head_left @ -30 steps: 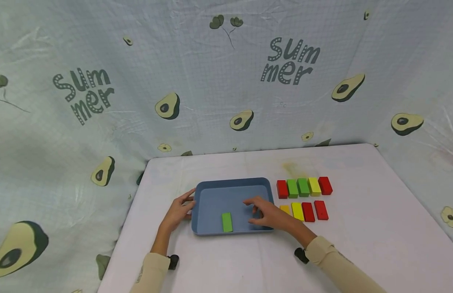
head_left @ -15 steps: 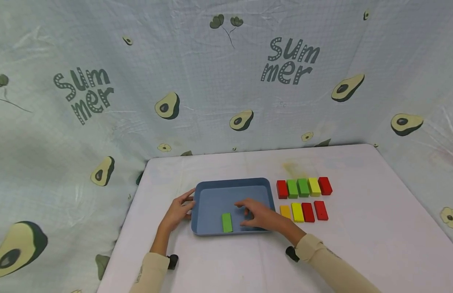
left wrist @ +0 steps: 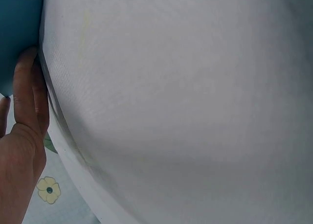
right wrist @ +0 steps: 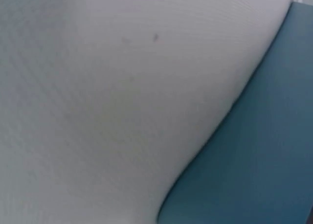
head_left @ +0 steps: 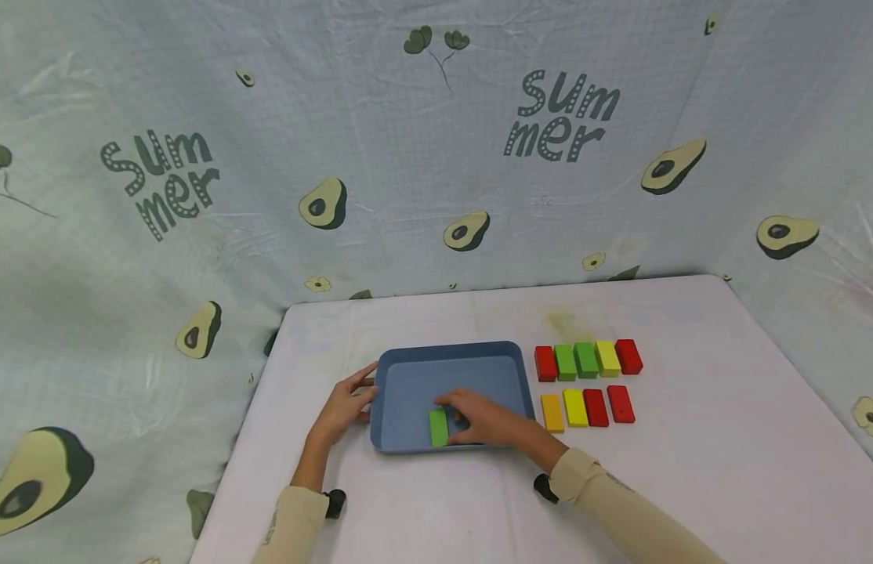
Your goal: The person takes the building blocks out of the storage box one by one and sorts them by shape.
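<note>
A blue-grey tray [head_left: 408,356] lies on the white-covered table with one green block [head_left: 437,431] flat near its front wall. My right hand [head_left: 489,419] reaches over the tray from the right, index fingertip at the block's far end and thumb at its near right corner. Whether they pinch the block I cannot tell. At the tray's left wall rests my left hand [head_left: 342,409], its fingers extended along the side, also visible in the left wrist view with the fingers [left wrist: 24,94] against the tray [left wrist: 19,23]. The right wrist view mostly shows tray [right wrist: 259,150] and cloth.
Right of the tray, blocks stand in two rows. The back row has red [head_left: 545,364], green [head_left: 566,363], yellow [head_left: 607,359] and others; the front row has orange [head_left: 552,413], yellow [head_left: 575,408] and red [head_left: 595,408] ones. A printed curtain [head_left: 380,141] hangs behind the table.
My right hand has moved left across the tray to the green block, uncovering the orange block beside the tray. The left hand and the tray have stayed put.
</note>
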Demonstrator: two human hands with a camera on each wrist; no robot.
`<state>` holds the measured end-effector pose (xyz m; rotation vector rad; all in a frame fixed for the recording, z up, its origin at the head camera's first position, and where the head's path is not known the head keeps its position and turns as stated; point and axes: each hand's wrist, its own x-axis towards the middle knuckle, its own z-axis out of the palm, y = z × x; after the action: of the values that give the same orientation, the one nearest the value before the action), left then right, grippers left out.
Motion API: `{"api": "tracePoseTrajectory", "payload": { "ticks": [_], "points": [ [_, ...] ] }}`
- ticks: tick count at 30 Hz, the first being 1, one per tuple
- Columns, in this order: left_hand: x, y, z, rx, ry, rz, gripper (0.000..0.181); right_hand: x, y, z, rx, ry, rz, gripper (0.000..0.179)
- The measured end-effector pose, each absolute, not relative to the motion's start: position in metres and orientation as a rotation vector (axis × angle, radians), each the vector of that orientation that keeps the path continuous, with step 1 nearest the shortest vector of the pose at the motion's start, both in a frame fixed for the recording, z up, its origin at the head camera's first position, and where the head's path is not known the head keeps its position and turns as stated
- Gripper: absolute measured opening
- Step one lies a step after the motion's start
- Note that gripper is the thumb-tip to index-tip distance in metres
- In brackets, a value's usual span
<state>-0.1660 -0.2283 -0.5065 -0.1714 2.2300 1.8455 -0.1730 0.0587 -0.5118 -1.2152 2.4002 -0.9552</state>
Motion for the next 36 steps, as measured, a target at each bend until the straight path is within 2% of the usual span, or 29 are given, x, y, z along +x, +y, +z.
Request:
{"api": "tracePoseTrajectory", "payload": {
  "ticks": [11,36],
  "points": [
    [-0.1649,-0.2267,-0.5103,-0.18,2.286,1.832,0.052,-0.1729,0.055,-0.5163,-1.155,2.384,-0.924,0.065],
    [-0.1644,-0.2292,-0.5107,-0.176,2.285,1.826,0.053,-0.1717,0.0528,-0.5173,-1.196,2.466,-0.796,0.064]
  ]
}}
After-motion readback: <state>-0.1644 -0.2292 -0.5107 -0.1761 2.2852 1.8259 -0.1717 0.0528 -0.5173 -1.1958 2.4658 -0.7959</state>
